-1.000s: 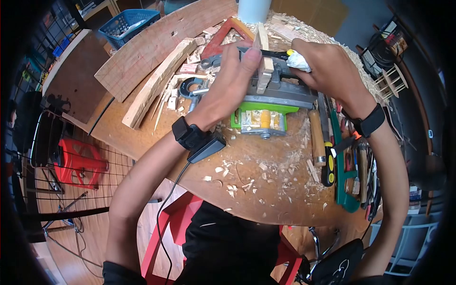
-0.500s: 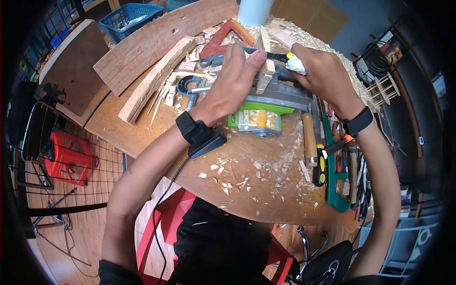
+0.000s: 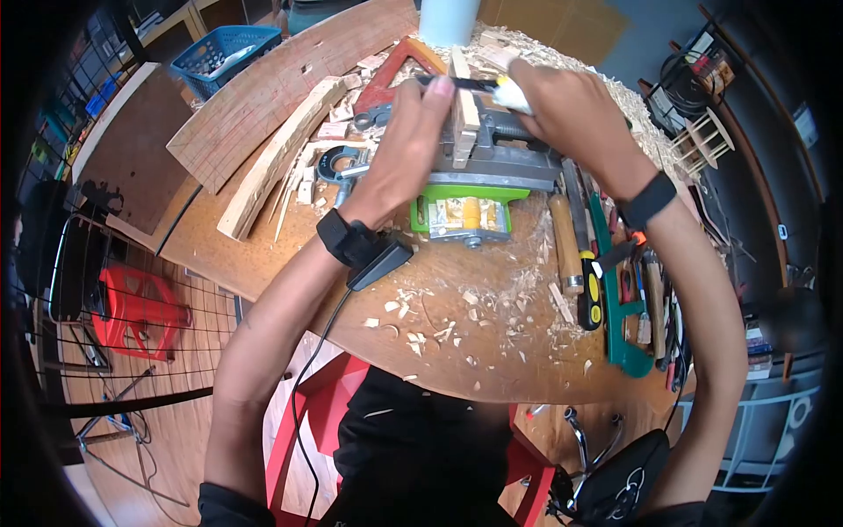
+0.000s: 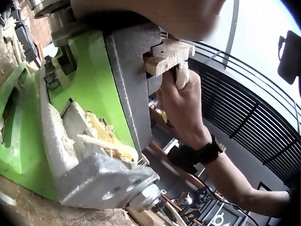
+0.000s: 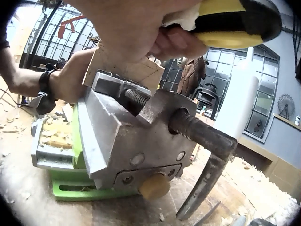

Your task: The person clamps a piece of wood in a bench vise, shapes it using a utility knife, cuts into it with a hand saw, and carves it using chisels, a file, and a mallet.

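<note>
In the head view a pale wood piece [image 3: 465, 132] stands clamped in a grey metal vise [image 3: 518, 167] on a green base. A dark, narrow tool [image 3: 476, 84] crosses its upper part. My right hand [image 3: 580, 119] grips the tool's yellow-and-black handle [image 5: 235, 26] at a white wrapping [image 3: 512, 95]. At the other end, my left hand [image 3: 407, 145] pinches the tool, thumb in front. The left wrist view shows the right hand [image 4: 183, 103] beyond the wood [image 4: 169, 60]; the tool's blade is hidden there.
Wood shavings cover parts of the workbench [image 3: 439, 351]. Left of the vise lie a long rough wood piece [image 3: 281, 158], a clamp [image 3: 338, 162] and a broad board [image 3: 290, 79]. A wooden handle [image 3: 565, 246], a green tool [image 3: 625, 342] and several hand tools lie on the right.
Both hands and the tool have moved a little farther from the body relative to the clamped wood. The head view has shifted; the wood remains in the vise.
</note>
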`<state>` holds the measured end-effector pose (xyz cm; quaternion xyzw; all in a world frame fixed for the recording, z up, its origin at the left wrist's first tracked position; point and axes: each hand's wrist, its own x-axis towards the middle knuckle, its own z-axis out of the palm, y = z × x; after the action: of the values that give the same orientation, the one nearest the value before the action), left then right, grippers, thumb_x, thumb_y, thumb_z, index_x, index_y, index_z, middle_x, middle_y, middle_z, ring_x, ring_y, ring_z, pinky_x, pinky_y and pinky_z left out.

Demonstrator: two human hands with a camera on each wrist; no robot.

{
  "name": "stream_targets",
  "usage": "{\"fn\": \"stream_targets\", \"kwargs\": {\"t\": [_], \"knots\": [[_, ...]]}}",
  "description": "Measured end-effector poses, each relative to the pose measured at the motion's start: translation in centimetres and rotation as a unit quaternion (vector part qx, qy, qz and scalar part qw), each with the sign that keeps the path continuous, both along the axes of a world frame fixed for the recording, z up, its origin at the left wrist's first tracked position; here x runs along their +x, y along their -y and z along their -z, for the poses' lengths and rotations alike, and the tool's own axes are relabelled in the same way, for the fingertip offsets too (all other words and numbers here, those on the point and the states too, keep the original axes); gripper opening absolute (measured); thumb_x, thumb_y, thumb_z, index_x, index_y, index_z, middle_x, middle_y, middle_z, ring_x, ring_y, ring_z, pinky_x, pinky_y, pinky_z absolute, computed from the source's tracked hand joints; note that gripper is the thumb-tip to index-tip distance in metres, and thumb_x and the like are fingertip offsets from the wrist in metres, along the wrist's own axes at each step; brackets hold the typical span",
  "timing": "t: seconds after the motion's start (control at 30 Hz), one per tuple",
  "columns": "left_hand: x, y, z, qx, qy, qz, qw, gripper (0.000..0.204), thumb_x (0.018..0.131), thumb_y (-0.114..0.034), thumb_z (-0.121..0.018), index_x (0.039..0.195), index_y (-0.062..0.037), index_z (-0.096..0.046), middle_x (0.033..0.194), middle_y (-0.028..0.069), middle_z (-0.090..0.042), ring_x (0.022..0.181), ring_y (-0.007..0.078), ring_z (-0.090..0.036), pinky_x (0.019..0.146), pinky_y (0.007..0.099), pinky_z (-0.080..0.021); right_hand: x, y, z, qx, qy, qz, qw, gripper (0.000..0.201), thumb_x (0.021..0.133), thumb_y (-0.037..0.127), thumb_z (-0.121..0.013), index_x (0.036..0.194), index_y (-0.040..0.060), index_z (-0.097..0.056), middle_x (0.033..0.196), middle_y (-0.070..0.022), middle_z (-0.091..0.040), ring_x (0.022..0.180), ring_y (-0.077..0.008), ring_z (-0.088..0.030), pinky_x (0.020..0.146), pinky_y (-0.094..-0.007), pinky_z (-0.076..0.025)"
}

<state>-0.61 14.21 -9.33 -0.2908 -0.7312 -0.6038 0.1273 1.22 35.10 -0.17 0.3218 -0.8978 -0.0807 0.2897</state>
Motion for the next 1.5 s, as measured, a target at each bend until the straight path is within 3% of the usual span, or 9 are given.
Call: {"fn": "stream_targets", "kwargs": {"t": [0.3, 0.4, 0.47, 0.57, 0.83, 0.97, 1.2, 1.37, 1.5], "knots": [[1.6, 0.8, -1.3, 0.003, 0.053, 0.022, 0.998, 0.072, 0.106, -0.056, -0.031, 0.133, 0.0098, -0.039, 0.131, 0.0232, -0.044, 0.126, 0.0288, -0.045, 0.112, 0.0367, -0.031, -4.6, -1.0, 0.3, -0.041, 0.038, -0.052, 0.997, 0.037, 0.091, 0.033, -0.069, 0.11, 0.0027, -0.06, 0.078, -0.0216, -0.066, 0.077, -0.0441, -0.065, 0.069, -0.0494, -0.053], [0.6, 1.1, -0.4, 0.001, -0.013, -0.015, 1.0, 0.086, 0.099, -0.063, -0.046, 0.142, 0.0098, -0.031, 0.136, 0.0253, -0.042, 0.132, 0.0351, -0.042, 0.115, 0.0414, -0.029, -4.1, -0.2, -1.1, -0.111, 0.119, -0.075, 0.984, 0.041, 0.093, 0.039, -0.069, 0.112, 0.0028, -0.062, 0.069, -0.0166, -0.064, 0.063, -0.0345, -0.067, 0.059, -0.0419, -0.054], [0.5, 1.6, -1.4, -0.008, -0.07, -0.058, 0.996, 0.095, 0.094, -0.066, -0.055, 0.144, 0.01, -0.029, 0.136, 0.026, -0.041, 0.132, 0.0369, -0.042, 0.116, 0.0437, -0.029, -1.3, 1.3, -3.8, -0.248, 0.411, 0.075, 0.874, 0.042, 0.094, 0.042, -0.07, 0.103, 0.0013, -0.065, 0.062, -0.0074, -0.059, 0.051, -0.0193, -0.064, 0.045, -0.0325, -0.049], [0.1, 3.9, -6.1, -0.257, -0.325, -0.06, 0.908, 0.126, 0.064, -0.075, -0.077, 0.144, 0.0113, -0.031, 0.136, 0.0284, -0.043, 0.132, 0.0408, -0.041, 0.112, 0.0518, -0.034, -2.6, 0.2, -2.3, -0.282, 0.416, 0.009, 0.865, 0.04, 0.092, 0.042, -0.073, 0.095, 0.0032, -0.066, 0.06, -0.0006, -0.054, 0.045, -0.0084, -0.056, 0.037, -0.0245, -0.041], [-1.7, 4.9, -8.2, -0.456, -0.324, -0.016, 0.829, 0.126, 0.063, -0.074, -0.078, 0.149, 0.0064, -0.031, 0.148, 0.0271, -0.036, 0.141, 0.0441, -0.034, 0.117, 0.051, -0.03, -4.7, 0.0, -3.4, -0.202, 0.397, 0.042, 0.894, 0.045, 0.085, 0.049, -0.077, 0.096, 0.0058, -0.069, 0.061, -0.0022, -0.055, 0.044, -0.0096, -0.051, 0.038, -0.0252, -0.039], [-2.8, 4.9, -7.5, -0.465, -0.311, -0.02, 0.829, 0.128, 0.065, -0.076, -0.076, 0.15, 0.008, -0.029, 0.147, 0.0281, -0.036, 0.141, 0.0438, -0.034, 0.117, 0.0506, -0.03, -6.5, -0.4, -2.4, -0.191, 0.301, -0.027, 0.934, 0.052, 0.084, 0.053, -0.077, 0.101, 0.0041, -0.07, 0.061, -0.0037, -0.054, 0.044, -0.0109, -0.051, 0.038, -0.0264, -0.039], [-3.3, 4.3, -8.0, -0.446, -0.325, 0.001, 0.834, 0.134, 0.061, -0.089, -0.067, 0.136, 0.0182, -0.038, 0.134, 0.034, -0.044, 0.132, 0.0456, -0.041, 0.111, 0.0528, -0.035, -6.1, -0.4, -2.2, -0.185, 0.325, 0.024, 0.927, 0.059, 0.085, 0.059, -0.072, 0.101, 0.0018, -0.069, 0.064, -0.0061, -0.058, 0.044, -0.0144, -0.052, 0.04, -0.0304, -0.041], [-3.2, 4.1, -8.7, -0.456, -0.347, -0.006, 0.82, 0.131, 0.06, -0.089, -0.067, 0.132, 0.0175, -0.042, 0.131, 0.0334, -0.046, 0.13, 0.0449, -0.043, 0.11, 0.0513, -0.038, -7.4, -0.9, -1.0, -0.137, 0.199, -0.081, 0.967, 0.063, 0.085, 0.061, -0.07, 0.1, -0.0008, -0.069, 0.073, -0.0178, -0.065, 0.064, -0.0311, -0.061, 0.062, -0.0429, -0.048], [-3.4, 4.0, -8.9, -0.471, -0.311, 0.017, 0.826, 0.131, 0.059, -0.088, -0.069, 0.132, 0.0166, -0.041, 0.126, 0.0321, -0.048, 0.127, 0.0442, -0.046, 0.107, 0.0489, -0.041, -7.0, -0.7, -1.4, -0.137, 0.255, -0.046, 0.956, 0.067, 0.084, 0.063, -0.07, 0.098, -0.0022, -0.07, 0.078, -0.0218, -0.067, 0.074, -0.0369, -0.061, 0.071, -0.0467, -0.046]]}}
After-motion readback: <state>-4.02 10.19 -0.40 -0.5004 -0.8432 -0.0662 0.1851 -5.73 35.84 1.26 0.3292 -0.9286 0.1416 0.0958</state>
